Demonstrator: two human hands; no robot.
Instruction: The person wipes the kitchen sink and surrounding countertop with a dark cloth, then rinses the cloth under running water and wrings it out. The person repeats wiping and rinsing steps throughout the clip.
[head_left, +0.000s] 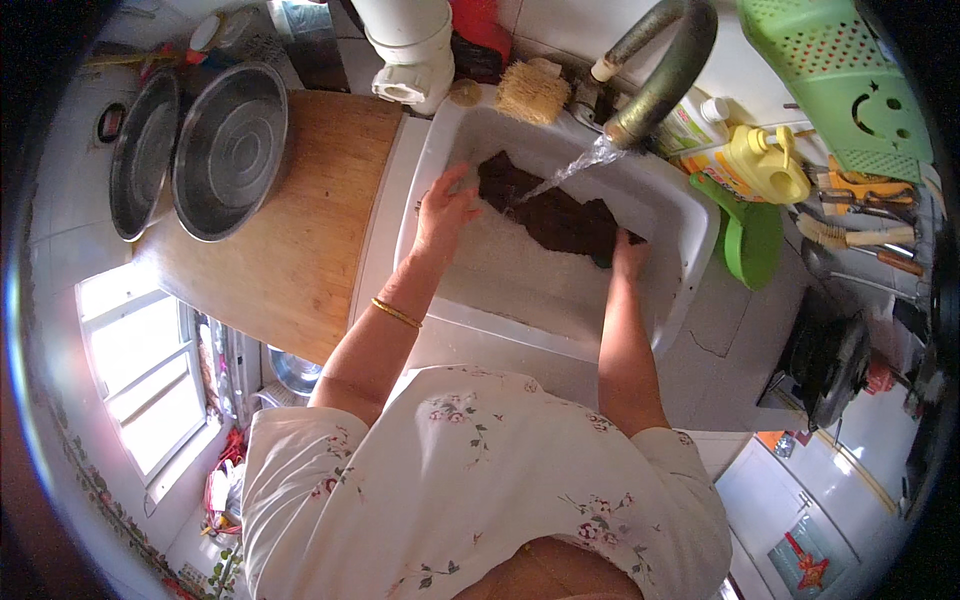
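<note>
A dark brown cloth (559, 214) lies wet in a white sink basin (694, 259) that holds cloudy water. From a curved metal faucet (667, 82), water runs down onto the cloth. My right hand (628, 253) grips the cloth's right end, its fingers partly hidden under the fabric. Near the basin's left wall, my left hand (448, 210) has its fingers spread beside the cloth's left end and holds nothing. A gold-coloured bangle (396, 313) circles my left forearm.
Two metal basins (232, 154) lean at the left on a wooden board (330, 195). A loofah-like scrubber (532, 91) sits on the sink's back rim beside a white drainpipe (412, 52). Yellow bottle (765, 165), green scoop (752, 244) and brushes (855, 234) stand or hang at right.
</note>
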